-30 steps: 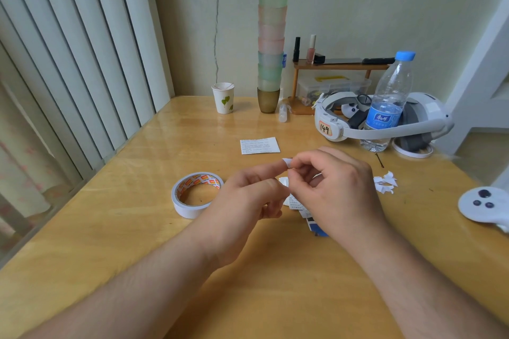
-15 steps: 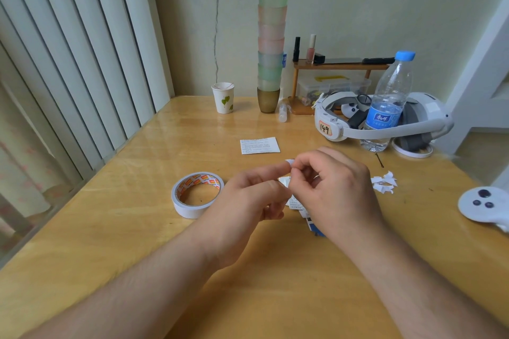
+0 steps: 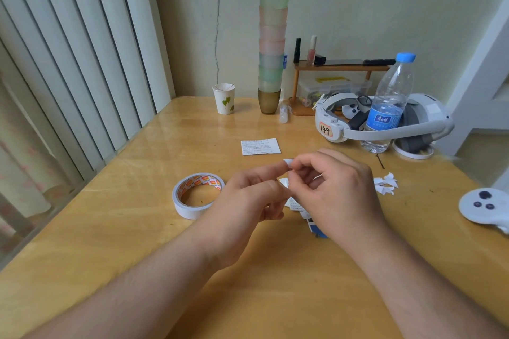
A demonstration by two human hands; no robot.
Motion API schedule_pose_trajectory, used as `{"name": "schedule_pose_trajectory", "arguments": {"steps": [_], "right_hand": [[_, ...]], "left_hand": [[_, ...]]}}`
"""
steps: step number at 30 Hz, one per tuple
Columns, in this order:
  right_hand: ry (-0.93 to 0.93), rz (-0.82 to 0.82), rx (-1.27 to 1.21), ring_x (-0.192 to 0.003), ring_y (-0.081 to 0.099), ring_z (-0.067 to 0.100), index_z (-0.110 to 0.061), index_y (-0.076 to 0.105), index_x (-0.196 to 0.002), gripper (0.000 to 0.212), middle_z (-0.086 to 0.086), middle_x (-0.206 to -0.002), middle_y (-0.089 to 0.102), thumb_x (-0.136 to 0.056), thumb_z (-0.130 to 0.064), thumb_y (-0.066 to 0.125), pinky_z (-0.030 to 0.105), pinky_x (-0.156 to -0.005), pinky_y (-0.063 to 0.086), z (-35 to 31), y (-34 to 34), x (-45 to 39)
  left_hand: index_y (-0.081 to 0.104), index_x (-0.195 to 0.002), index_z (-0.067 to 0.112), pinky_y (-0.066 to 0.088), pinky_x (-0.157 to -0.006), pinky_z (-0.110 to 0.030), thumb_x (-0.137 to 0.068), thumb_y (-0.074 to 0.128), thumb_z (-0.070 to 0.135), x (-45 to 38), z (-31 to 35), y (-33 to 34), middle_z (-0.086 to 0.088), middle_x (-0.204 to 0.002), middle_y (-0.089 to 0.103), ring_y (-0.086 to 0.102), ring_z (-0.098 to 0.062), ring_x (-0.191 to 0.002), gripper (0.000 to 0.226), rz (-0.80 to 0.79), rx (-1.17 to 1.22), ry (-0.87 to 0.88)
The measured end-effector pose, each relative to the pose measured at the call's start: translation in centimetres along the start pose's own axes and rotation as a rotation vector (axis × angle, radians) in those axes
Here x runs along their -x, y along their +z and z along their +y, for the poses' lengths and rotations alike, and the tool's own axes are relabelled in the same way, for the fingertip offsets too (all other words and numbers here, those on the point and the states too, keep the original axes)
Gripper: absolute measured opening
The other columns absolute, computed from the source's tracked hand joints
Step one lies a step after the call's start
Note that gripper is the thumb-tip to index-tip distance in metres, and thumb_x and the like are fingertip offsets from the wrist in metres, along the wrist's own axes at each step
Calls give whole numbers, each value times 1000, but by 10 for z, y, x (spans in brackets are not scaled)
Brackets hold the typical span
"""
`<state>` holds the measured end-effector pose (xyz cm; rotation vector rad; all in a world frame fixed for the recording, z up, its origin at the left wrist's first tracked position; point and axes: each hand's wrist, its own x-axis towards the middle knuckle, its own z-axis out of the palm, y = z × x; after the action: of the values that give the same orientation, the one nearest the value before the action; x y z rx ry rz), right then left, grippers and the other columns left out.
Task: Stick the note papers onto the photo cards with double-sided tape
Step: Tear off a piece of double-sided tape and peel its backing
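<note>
We see a wooden bench point(image 3: 115, 228) against a pale wall, with vertical blinds point(image 3: 68, 63) along its left side. At the back stand a tall stack of tinted cups point(image 3: 272, 47), a white headset point(image 3: 385, 124) with a water bottle point(image 3: 391, 102) in front of it, and a paper cup point(image 3: 224, 98).

Both hands meet above the middle of the bench. Our left hand point(image 3: 248, 201) has its forefinger stretched toward the right hand point(image 3: 338, 195), whose fingers are curled; between the two forefinger tips a small white piece of tape point(image 3: 287, 161) is pinched. Lower down, the left hand's thumb and curled fingers hold a note paper on a photo card point(image 3: 296, 203), whose blue corner shows beneath the right hand; how much of it the right hand grips we cannot tell.

The roll of double-sided tape point(image 3: 197, 195) lies flat just left of the left hand. Another note paper point(image 3: 260, 146) lies beyond the hands, apart from them. White paper scraps point(image 3: 385, 186) lie just right of the right hand.
</note>
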<state>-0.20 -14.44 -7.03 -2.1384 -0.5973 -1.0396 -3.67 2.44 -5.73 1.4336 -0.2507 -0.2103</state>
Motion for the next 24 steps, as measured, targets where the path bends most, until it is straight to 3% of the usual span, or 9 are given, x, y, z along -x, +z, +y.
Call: {"name": "schedule_pose_trajectory", "arguments": {"steps": [10, 16, 22, 24], "right_hand": [[-63, 37, 65, -59, 52, 13, -13, 73, -78, 10, -4, -70, 60, -82, -4, 74, 31, -55, 48, 0, 0, 0], [-43, -29, 42, -63, 51, 14, -12, 69, -82, 11, -4, -74, 56, -87, -2, 71, 36, -56, 49, -1, 0, 1], [18, -32, 5, -65, 55, 16, -15, 68, -82, 12, -6, -75, 58, -88, -5, 71, 35, -57, 48, -1, -5, -2], [151, -48, -71, -67, 61, 14, -20, 70, -80, 14, -9, -73, 64, -87, -8, 73, 34, -61, 51, -4, -5, -2]], "left_hand": [[67, -137, 23, 46, -82, -35, -77, 62, 18, 1, -4, 3, -1, -74, 46, 44, -14, -67, 60, 8, -42, 13], [72, -130, 22, 47, -83, -36, -76, 63, 20, 0, -5, 1, -4, -74, 46, 44, -16, -68, 55, 36, -17, -4], [73, -130, 25, 48, -81, -33, -76, 62, 20, -2, -5, -2, -9, -78, 41, 41, -17, -68, 56, 28, -19, 3], [69, -136, 29, 45, -79, -32, -78, 62, 20, -4, -8, -4, -6, -77, 45, 44, -16, -69, 59, 52, -93, 31]]}}
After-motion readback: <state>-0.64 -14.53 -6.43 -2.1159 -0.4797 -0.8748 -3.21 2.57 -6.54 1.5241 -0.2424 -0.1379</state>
